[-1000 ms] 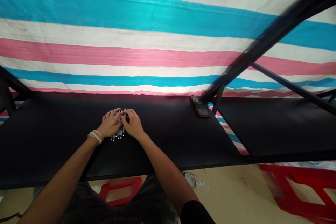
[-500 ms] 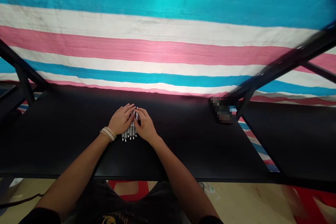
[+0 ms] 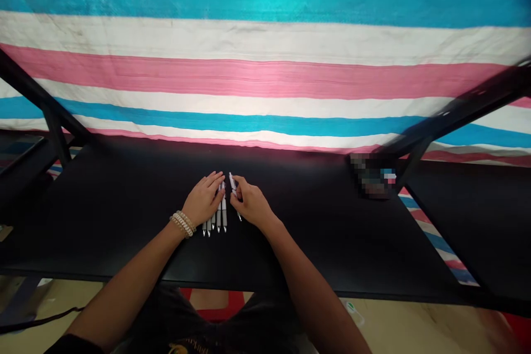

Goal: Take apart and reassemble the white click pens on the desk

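Hands first, as I watch the feed: both sit close together on the long matte black tabletop (image 3: 124,215), about midway along it and nearer its far edge than its near one. On the left hand (image 3: 203,203) I see open fingers lying flat across a row of white plastic pens with silver tips (image 3: 224,215), pressing them onto the surface; the pens lie side by side, tips pointing toward the near edge and showing just past the heel of the palm. A beaded cream bracelet (image 3: 182,223) circles that wrist. On the right hand (image 3: 254,206) I see the fingers closed in a pinch on a single white pen (image 3: 232,181), which sits just beside the row, apart from it and tilted slightly, its tip showing below the thumb. Beyond the far edge hangs a striped tarpaulin in cyan, white and pink (image 3: 265,77). Black metal struts (image 3: 456,113) slant down to the table's far right corner, where a small object (image 3: 373,177) is blurred out, so I cannot tell what it is. A second black tabletop (image 3: 477,215) stands off the right edge.
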`<action>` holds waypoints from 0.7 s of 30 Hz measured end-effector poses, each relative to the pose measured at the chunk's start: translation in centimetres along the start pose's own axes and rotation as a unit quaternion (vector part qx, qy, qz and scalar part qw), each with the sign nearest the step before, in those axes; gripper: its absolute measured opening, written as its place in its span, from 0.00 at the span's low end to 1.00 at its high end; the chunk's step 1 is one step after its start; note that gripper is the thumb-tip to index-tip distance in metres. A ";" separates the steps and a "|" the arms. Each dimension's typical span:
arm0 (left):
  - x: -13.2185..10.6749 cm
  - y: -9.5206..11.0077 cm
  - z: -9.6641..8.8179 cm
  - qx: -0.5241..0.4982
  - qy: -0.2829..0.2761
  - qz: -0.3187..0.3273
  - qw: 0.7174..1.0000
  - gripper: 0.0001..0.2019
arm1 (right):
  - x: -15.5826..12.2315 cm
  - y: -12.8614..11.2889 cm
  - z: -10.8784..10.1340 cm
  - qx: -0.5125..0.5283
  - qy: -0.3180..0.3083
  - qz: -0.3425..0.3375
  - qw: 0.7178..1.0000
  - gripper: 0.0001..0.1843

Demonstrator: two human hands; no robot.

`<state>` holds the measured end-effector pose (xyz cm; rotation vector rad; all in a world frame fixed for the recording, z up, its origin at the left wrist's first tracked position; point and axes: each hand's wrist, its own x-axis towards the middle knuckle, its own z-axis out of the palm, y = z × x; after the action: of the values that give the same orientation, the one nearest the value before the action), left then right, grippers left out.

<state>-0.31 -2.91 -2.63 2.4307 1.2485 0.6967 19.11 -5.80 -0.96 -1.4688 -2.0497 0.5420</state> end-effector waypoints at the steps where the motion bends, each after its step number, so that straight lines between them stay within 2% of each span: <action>1: -0.1 0.2 0.0 -0.009 0.000 -0.006 1.000 0.24 | 0.0 0.1 -0.1 -0.002 -0.004 -0.001 1.000 0.26; 6: 0.1 0.6 -0.6 -0.076 0.015 -0.038 0.996 0.23 | 0.0 0.5 -0.2 0.013 0.024 0.016 0.999 0.30; 9: 0.6 0.7 -1.5 -0.180 0.079 -0.077 0.977 0.23 | -0.1 0.4 -0.4 0.092 0.065 0.030 0.993 0.31; 10: 0.8 0.8 -1.8 -0.240 0.103 -0.095 0.960 0.23 | -0.1 0.2 -0.5 0.131 0.071 0.028 0.988 0.31; 12: 1.0 1.1 -2.4 -0.387 0.120 -0.131 0.905 0.25 | -0.2 -0.5 -0.7 0.204 0.064 0.017 0.977 0.29; 15: 1.1 1.6 -2.8 -0.551 0.065 -0.165 0.816 0.24 | -0.3 -1.7 -0.7 0.277 0.027 -0.004 0.961 0.24; 18: 1.0 1.9 -2.7 -0.608 0.036 -0.176 0.774 0.19 | -0.3 -2.5 -0.4 0.345 0.010 0.003 0.938 0.21; 21: 1.1 2.1 -2.2 -0.629 0.096 -0.198 0.745 0.17 | -0.2 -2.5 -0.1 0.381 0.015 0.037 0.924 0.20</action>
<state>0.42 -3.07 0.54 0.9572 0.8058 1.1457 17.38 -6.80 0.63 -1.0561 -1.4813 1.1763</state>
